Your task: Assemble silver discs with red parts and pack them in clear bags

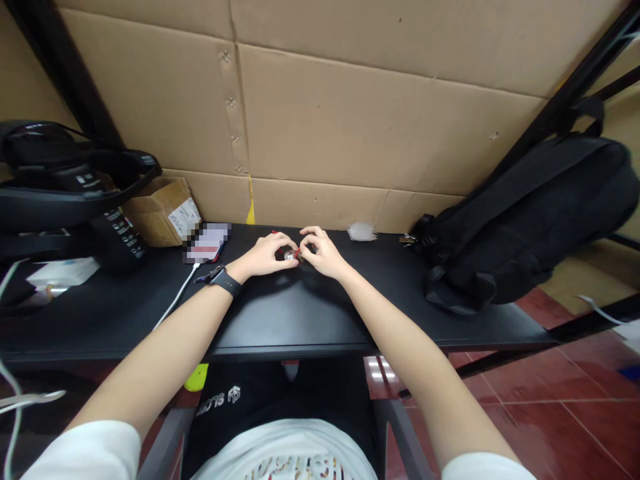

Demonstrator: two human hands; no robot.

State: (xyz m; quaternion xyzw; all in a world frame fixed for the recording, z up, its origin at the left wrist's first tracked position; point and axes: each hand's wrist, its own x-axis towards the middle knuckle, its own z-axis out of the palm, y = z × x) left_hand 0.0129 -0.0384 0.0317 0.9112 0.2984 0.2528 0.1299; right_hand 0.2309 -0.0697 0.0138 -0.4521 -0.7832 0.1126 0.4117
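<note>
Both hands meet above the middle of the black table. Between thumb and fingers, my left hand grips a small shiny round object, silvery or clear, whose kind I cannot make out. My right hand pinches a small red piece at the right side of that object; its fingertips nearly touch the left hand's. Whether the red piece is joined to the round object is too small to tell. A dark smartwatch is on my left wrist.
Left of my hands lie a charging phone with a white cable, an open cardboard box and a black bottle. A crumpled white scrap, keys and a black backpack sit rightward. Cardboard walls the back.
</note>
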